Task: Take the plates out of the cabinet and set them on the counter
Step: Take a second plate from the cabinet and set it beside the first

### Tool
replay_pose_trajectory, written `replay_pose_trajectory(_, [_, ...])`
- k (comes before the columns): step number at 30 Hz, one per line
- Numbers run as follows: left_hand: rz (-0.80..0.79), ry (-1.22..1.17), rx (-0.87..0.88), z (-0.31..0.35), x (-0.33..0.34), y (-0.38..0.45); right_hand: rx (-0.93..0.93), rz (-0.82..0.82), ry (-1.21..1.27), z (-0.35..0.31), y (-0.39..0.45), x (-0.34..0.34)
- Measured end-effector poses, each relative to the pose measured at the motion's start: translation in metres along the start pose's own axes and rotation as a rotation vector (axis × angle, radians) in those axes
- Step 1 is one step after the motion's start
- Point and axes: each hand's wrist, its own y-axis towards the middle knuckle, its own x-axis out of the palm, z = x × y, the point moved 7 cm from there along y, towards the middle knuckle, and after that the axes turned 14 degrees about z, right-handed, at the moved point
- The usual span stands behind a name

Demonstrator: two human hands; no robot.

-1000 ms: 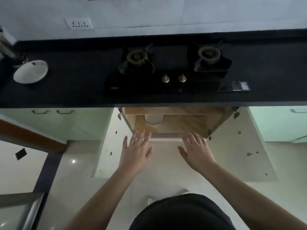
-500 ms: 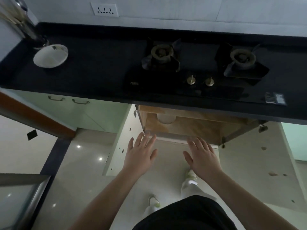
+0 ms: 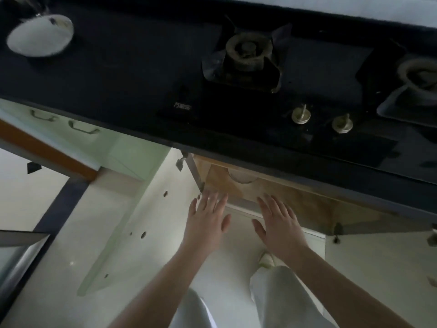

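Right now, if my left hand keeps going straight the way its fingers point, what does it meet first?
Probably the cabinet shelf, near its left wall; the left hand points there. The plate lies further in, slightly right. Depth is unclear.

Both hands, left and right, reach flat toward the open cabinet below the counter.

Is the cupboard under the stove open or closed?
Open. Both cabinet doors swing out, showing the wooden shelf and a plate's pale edge inside.
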Motion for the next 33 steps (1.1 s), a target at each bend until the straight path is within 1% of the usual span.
replay_pose_trajectory(5, [-0.02,-0.034,-0.021,-0.006,0.087,0.018,0.053,0.001,0.03,0.024,0.025,0.077])
replay_pose_trajectory(11, [-0.018,-0.032,-0.056,-0.036,0.183,0.051,0.066,-0.032,0.004,0.048,0.065,0.177])
replay_pose_trajectory(15, [0.023,-0.033,-0.066,-0.049,0.237,0.086,0.028,0.023,-0.045,0.053,0.096,0.233])
replay_pose_trajectory(17, [0.043,-0.053,-0.072,-0.05,0.263,0.098,0.014,0.098,-0.049,0.059,0.111,0.258])
replay_pose_trajectory(19, [0.048,-0.093,-0.053,-0.052,0.288,0.112,0.029,0.152,-0.042,0.068,0.128,0.279])
replay_pose_trajectory(23, [0.057,-0.1,-0.071,-0.058,0.332,0.145,0.043,0.135,-0.078,0.093,0.163,0.318])
replay_pose_trajectory(26, [0.095,-0.062,-0.064,-0.06,0.361,0.17,0.072,0.187,-0.04,0.11,0.185,0.333])
replay_pose_trajectory(31, [0.127,-0.051,0.003,-0.059,0.403,0.2,0.149,0.196,0.007,0.142,0.219,0.366])
replay_pose_trajectory(33, [0.121,-0.038,-0.007,-0.066,0.417,0.21,0.164,0.223,0.044,0.153,0.231,0.382])
